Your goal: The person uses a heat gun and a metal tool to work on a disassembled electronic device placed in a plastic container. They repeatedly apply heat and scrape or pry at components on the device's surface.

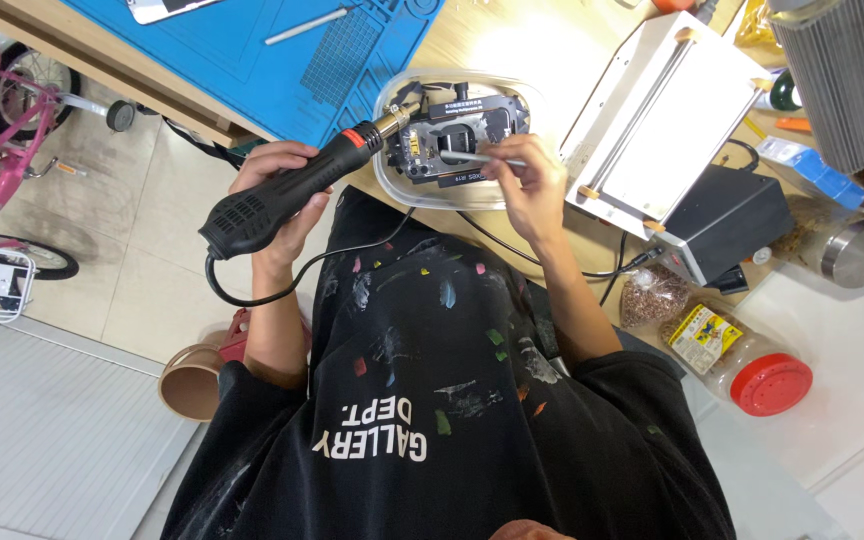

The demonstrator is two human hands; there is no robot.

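Left hand clenches a ribbed black heat gun; right hand pinches seemingly metal tweezers.

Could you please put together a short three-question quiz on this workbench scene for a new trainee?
1. True or false: the left hand grips a black hot air gun whose nozzle points at the black fixture in the clear plastic tray.
2. What does the right hand hold? A) a thin metal tool B) a red-lidded jar C) a blue mat
3. Fill in: the gun's black power cord loops down in front of the person's ____ shirt.

Key: 1 true; 2 A, a thin metal tool; 3 black.
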